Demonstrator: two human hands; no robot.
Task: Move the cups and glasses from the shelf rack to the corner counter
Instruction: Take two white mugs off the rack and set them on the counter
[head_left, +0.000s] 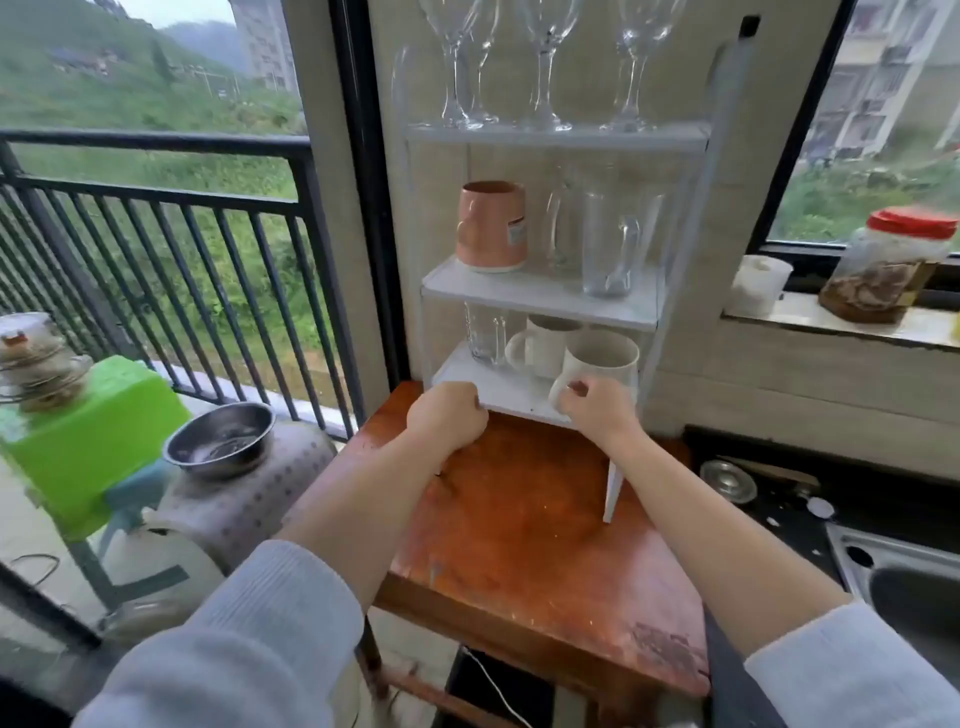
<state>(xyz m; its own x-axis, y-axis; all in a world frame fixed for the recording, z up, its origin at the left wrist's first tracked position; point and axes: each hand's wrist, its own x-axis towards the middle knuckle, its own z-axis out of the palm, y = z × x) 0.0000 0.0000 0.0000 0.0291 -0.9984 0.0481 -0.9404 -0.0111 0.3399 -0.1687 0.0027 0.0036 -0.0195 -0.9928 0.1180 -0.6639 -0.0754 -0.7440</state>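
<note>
White mug (602, 364) sits at the front right of the shelf rack (545, 293) bottom tier, right hand (592, 410) pinching its handle – 1 more white mug (543, 345) and a clear glass (485, 332) just behind. Left hand (449, 418) is clenched on the tier's front edge, bracing the rack on the wooden table (524, 545). Best to lift slightly, pull straight out – low enough to clear the tier above.

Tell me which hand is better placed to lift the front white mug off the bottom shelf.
Right. The right hand is already closed on the handle of the front white mug, while the left hand is a fist at the bottom shelf edge, touching no cup.
</note>
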